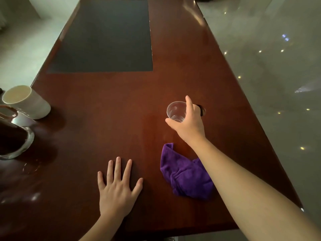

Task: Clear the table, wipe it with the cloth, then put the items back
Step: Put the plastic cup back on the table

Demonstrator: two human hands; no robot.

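Note:
My right hand [189,123] grips a clear plastic cup [175,110] from the side, over the right-middle of the dark wooden table [104,110]; whether the cup touches the tabletop I cannot tell. A crumpled purple cloth [184,173] lies on the table just below that hand, partly under my right forearm. My left hand [118,186] rests flat on the table near the front edge, fingers spread, holding nothing.
A white cylindrical cup [26,101] stands at the table's left edge. Beside it, nearer me, sits a dark container with a shiny rim [15,136]. A large black mat [107,37] covers the far part. A round hole [202,110] lies behind my right hand.

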